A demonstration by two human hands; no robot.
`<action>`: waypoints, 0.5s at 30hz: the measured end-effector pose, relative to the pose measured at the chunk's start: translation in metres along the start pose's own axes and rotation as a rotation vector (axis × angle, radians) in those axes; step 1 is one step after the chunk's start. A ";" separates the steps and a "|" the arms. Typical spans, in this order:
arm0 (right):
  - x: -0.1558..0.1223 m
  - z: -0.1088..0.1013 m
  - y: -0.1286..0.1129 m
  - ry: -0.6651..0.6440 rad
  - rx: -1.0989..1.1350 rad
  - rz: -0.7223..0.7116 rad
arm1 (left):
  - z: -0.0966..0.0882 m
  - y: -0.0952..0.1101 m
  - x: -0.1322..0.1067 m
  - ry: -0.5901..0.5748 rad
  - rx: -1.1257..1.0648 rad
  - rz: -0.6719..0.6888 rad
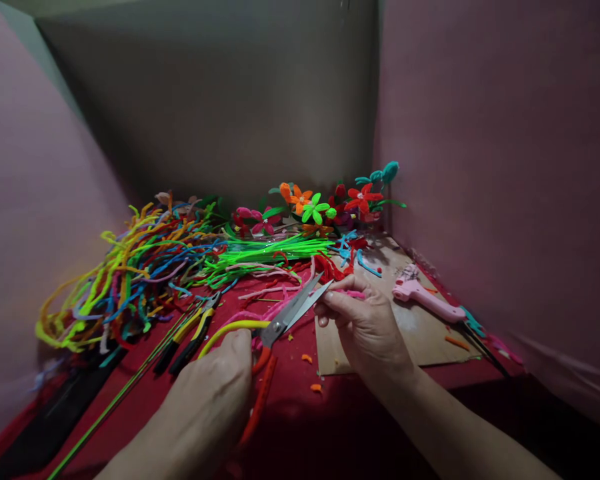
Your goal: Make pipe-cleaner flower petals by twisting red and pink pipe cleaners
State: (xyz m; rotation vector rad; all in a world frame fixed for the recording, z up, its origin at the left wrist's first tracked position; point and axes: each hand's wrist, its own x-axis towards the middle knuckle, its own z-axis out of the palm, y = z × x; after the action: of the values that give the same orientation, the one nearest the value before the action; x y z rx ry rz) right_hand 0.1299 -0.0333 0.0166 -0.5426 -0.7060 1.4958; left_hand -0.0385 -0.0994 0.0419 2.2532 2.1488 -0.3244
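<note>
My left hand (220, 377) is closed round the orange handles of a pair of scissors (280, 323). The blades are parted and point up to the right. Beside that hand a yellow curved strip (230, 326) arcs toward the scissors' pivot; I cannot tell if the hand holds it. With thumb and fingers pinched, my right hand (365, 320) grips a pink pipe cleaner (353, 293) close to the blade tips. The fingers hide most of this piece. Pink pipe cleaners (253, 316) and red ones (330, 268) lie behind the blades.
A heap of coloured pipe cleaners (125, 280) lies left, with pliers (193, 333) before it. Green pipe cleaners (275, 249) and fuzzy flowers (314, 209) stretch across the back. On the right a pink glue gun (427, 299) rests on a board (405, 343). Walls enclose the red table.
</note>
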 end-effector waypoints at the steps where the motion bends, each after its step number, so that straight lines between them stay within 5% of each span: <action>1: -0.001 -0.001 0.000 -0.004 0.000 -0.004 | -0.001 0.000 0.000 -0.017 0.001 0.012; 15: 0.002 -0.005 -0.001 0.035 -0.140 -0.018 | -0.003 0.007 0.005 -0.025 0.069 -0.049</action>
State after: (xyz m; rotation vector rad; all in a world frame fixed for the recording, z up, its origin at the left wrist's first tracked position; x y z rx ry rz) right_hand 0.1336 -0.0305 0.0137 -0.6655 -0.7901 1.4235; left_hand -0.0311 -0.0947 0.0435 2.2214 2.2171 -0.4312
